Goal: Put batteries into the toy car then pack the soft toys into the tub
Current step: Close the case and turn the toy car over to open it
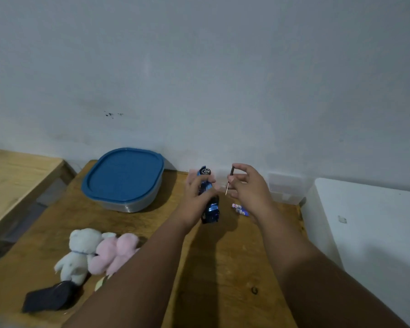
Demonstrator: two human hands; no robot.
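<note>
Toy car point(212, 210): blue, held in left grip point(197, 197), right of the tub point(128, 205). Fingers curled round the car's middle; both ends stick out of the grip. Long axis runs from the person toward the wall point(223, 79), near end lower. One wheel shows at the far end, facing the camera. Cannot tell whether the near end touches the tabletop point(223, 268).

Right grip point(249, 188): further right of the tub than the car, apart from it. Thumb and fingertips pinch a small screwdriver point(231, 172), dark handle up, thin shaft pointing down and slightly toward the car. Tip is clear of the car.

Batteries point(240, 209): two, lying side by side on the tabletop below the right grip, right of the tub.

Tub: blue lid point(123, 176) on, standing against the wall.

White soft toy point(78, 252) and pink soft toy point(114, 252): lying touching each other, on the person's side of the tub. Left forearm crosses over the pink one's edge. Dark pouch point(50, 298) lies nearer still.
</note>
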